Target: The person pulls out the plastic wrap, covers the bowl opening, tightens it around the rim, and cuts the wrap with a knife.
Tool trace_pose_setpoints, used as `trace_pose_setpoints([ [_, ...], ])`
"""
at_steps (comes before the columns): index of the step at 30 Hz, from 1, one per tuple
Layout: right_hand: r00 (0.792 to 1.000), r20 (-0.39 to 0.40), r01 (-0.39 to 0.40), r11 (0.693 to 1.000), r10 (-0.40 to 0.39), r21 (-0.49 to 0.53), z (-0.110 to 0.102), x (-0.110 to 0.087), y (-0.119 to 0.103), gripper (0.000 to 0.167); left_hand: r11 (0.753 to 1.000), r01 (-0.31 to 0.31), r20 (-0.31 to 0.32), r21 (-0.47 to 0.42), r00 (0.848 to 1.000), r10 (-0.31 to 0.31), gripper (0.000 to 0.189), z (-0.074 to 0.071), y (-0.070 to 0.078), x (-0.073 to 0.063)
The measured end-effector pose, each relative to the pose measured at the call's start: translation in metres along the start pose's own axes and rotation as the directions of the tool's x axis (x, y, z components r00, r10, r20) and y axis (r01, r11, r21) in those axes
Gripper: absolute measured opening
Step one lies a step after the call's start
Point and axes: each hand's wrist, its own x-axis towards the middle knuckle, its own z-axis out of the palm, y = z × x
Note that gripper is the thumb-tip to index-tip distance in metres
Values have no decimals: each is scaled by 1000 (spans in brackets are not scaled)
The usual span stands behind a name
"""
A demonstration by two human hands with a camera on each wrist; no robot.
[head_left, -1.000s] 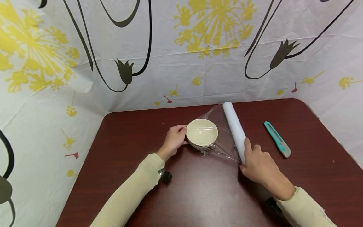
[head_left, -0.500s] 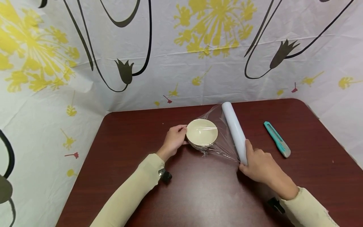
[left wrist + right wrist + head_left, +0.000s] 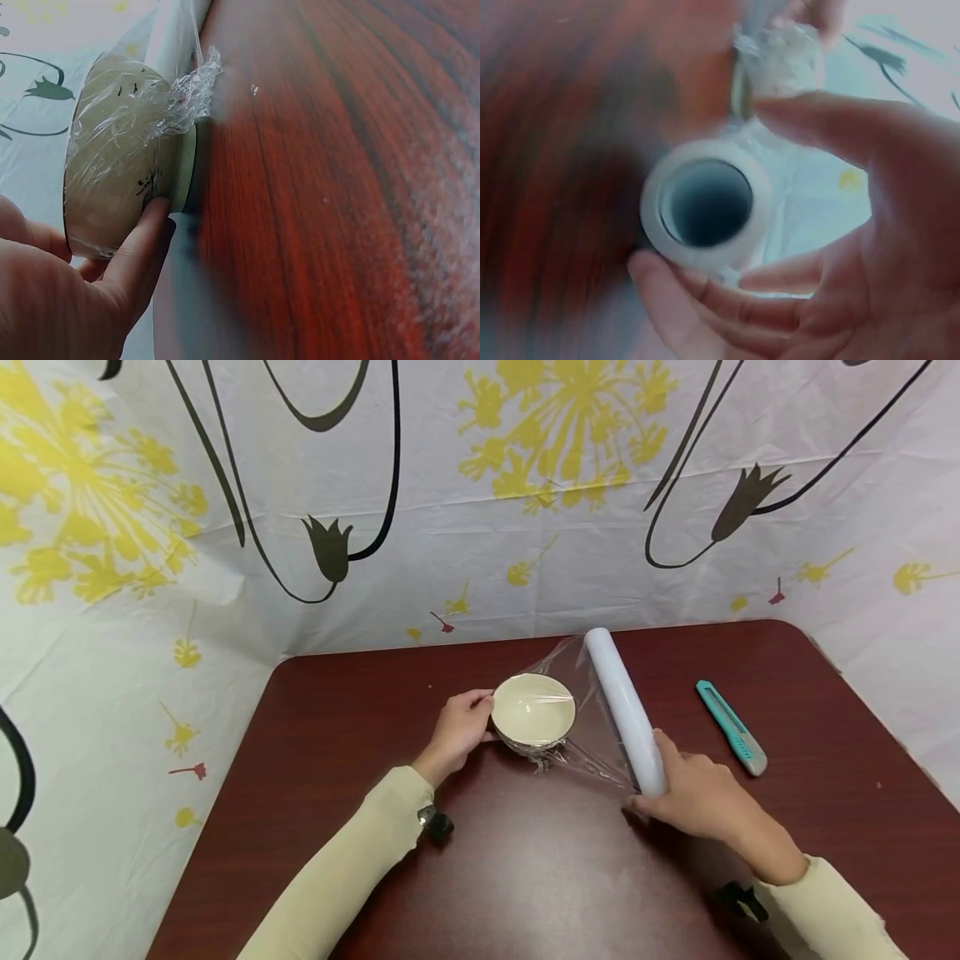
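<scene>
A cream bowl stands on the dark red table, clear plastic wrap stretched over its mouth and bunched at its near side. My left hand holds the bowl's left side, thumb at the rim and fingers low near the foot. From the bowl the film runs right to a white roll of plastic wrap, lying slanted on the table. My right hand is around the roll's near end. In the right wrist view, the fingers curve along the roll's hollow end and the thumb spreads on the opposite side.
A teal utility knife lies to the right of the roll. The table's far edge meets a white cloth with yellow and dark flower prints, which also hangs along both sides.
My right hand has shifted slightly right and back toward me, and the roll's near end has swung a little right with it. The left hand and bowl stay in place.
</scene>
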Motion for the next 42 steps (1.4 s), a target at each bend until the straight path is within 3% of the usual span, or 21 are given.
trace_pose_setpoints([
  [5,997,76,-16,989,5,148,-11,0,14,79,1000,7,5,-16,1000,-7,38,0,-1,0],
  [10,991,114,-98,967,73,234,-9,2,16,73,1000,9,5,-20,1000,-8,38,0,-1,1],
  [17,991,66,-128,979,119,157,-5,6,17,71,999,16,14,-42,1000,-15,38,2,-1,2],
  [26,990,9,-141,987,140,81,-4,3,16,49,999,17,7,-32,1000,-17,37,0,1,0],
  [33,985,3,-170,985,170,40,-5,3,14,56,999,18,8,-35,1000,-18,37,0,0,0],
  [42,988,-3,-156,988,156,13,-8,4,11,50,1000,20,0,-23,1000,-20,37,-1,0,-1],
])
